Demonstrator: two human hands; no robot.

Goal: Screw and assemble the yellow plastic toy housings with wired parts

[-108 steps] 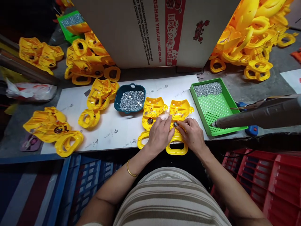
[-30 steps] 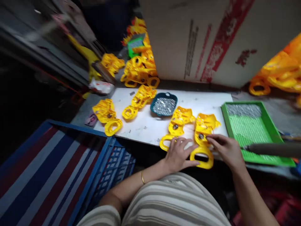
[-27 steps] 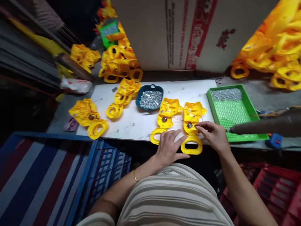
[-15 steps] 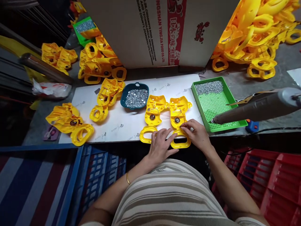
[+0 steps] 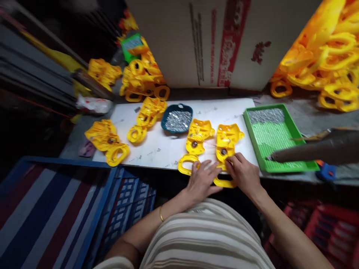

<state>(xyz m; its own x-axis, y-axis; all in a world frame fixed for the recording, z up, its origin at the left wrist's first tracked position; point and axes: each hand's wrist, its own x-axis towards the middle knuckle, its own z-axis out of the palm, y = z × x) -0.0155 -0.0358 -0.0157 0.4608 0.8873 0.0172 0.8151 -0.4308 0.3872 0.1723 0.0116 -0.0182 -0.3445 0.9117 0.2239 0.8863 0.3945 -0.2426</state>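
Two yellow plastic shells with ring handles lie side by side on a white sheet (image 5: 165, 150), the left shell (image 5: 198, 129) joined by thin wires to the right shell (image 5: 227, 135). My left hand (image 5: 202, 180) rests between their handles, fingers spread and palm down. At the right shell's lower part, above its handle, my right hand (image 5: 243, 172) has its fingertips pinched together; whatever they hold is hidden. Small metal parts fill a dark teal bowl (image 5: 177, 130) behind the left shell.
To the right sits a green tray (image 5: 275, 138) of small metal parts, with a dark power tool (image 5: 311, 151) over it. More yellow shells (image 5: 102, 135) lie at left. A large carton (image 5: 207, 45) stands behind, beside a yellow pile (image 5: 322, 59). Blue crate (image 5: 120, 209) below left.
The view has swung, so the scene sits further right and slightly lower. My right hand's fingers are drawn closer together at the right shell; my left hand stays between the handles.
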